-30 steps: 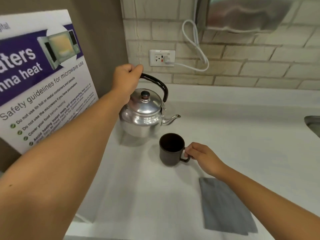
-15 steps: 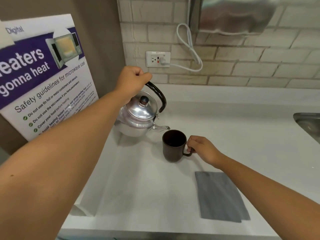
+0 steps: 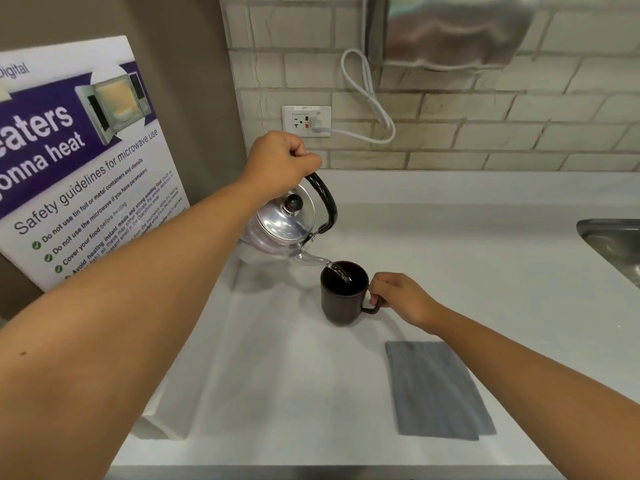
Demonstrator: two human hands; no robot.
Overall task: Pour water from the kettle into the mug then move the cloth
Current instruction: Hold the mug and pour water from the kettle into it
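Note:
My left hand (image 3: 280,164) grips the black handle of a shiny metal kettle (image 3: 277,230), which hangs tilted with its spout over a dark brown mug (image 3: 341,296). A thin stream of water runs from the spout into the mug. The mug stands upright on the white counter (image 3: 277,393). My right hand (image 3: 401,297) holds the mug's handle from the right. A folded grey cloth (image 3: 438,389) lies flat on the counter, in front of the mug and to its right, untouched.
A microwave safety poster (image 3: 79,168) leans against the left wall. A wall socket (image 3: 306,119) with a white cable sits on the brick backsplash. A metal sink (image 3: 613,244) begins at the right edge. A steel dispenser (image 3: 450,29) hangs above.
The kettle has tipped further and moved towards the mug, and water now flows from its spout. My right hand has stayed on the mug's handle.

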